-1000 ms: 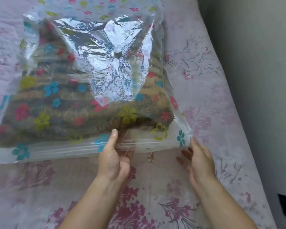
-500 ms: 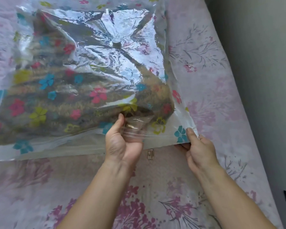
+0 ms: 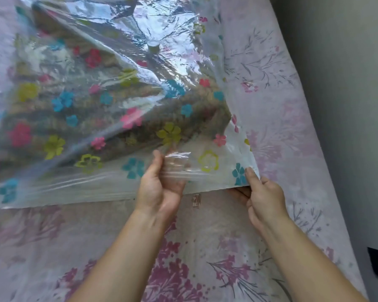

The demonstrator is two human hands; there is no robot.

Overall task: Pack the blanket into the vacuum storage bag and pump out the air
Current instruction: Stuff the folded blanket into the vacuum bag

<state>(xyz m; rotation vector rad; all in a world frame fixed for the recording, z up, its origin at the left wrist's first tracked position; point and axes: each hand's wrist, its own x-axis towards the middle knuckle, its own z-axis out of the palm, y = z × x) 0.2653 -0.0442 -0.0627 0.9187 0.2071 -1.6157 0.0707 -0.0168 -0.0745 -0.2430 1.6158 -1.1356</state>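
1. Now the right hand (image 3: pixel 266 195) has its fingers (image 3: pixel 252 179) pinched on the bag's near right corner, one digit on top of the film and the rest tucked beneath, lifting that corner off the bed.
2. The left hand (image 3: pixel 159 190) grips the same near edge a little further in. Its thumb lies over the plastic and the other digits show through the clear film behind it. Whether they are inside the mouth or under the whole bag cannot be told.
3. The bag (image 3: pixel 216 177) lies straight ahead of both hands. Its near edge, with the seal (image 3: pixel 85 183), runs left to right across the person. Most of that edge stretches well off to the left, past the left hand.
4. The blanket (image 3: pixel 118 127) is inside, folded, just beyond the seal strip and filling the left and middle of the bag.
5. The valve (image 3: pixel 153 45) sits on the top film at the far side, well apart from both hands.
6. A small clear clip (image 3: pixel 196 200) lies on the bed (image 3: pixel 205 247) between the hands, just under the raised edge and nearer the left hand.
7. Judging by this, packing looks done and closing the seal is the step in hand. Any run along it would go sideways, from the right corner toward the left. Whether the seal is already shut cannot be told.
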